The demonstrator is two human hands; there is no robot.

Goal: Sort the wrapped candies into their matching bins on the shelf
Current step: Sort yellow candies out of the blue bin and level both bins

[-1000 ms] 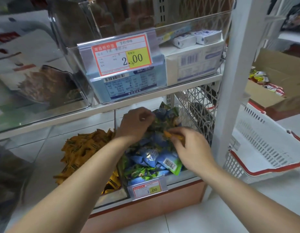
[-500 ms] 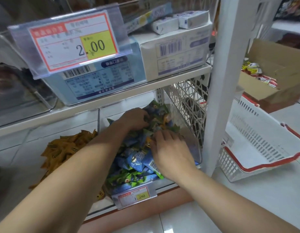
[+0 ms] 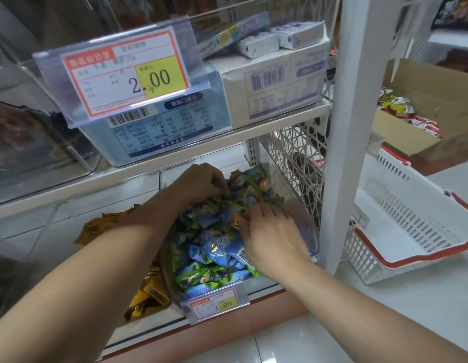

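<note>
**Glossy film, clear plastic, matt card**

The blue-green candy wrappers are glossy, crinkled film, and so are the yellow wrappers. The bin is clear, smooth plastic, like the price-tag holder over its paper label. The shelf post looks like smooth white-painted metal. The basket is slotted plastic, the box matt cardboard, and the floor tiles are glossy.

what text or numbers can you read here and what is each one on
"2.00": large price tag above the upper shelf.
"1.00": small price tag on the bin of blue-green candies.
Chinese headings on both tags: too blurred to read.
Print and barcodes on the blue box and white box: too small.
Dark labels on the yellow candies: blurred.
</note>
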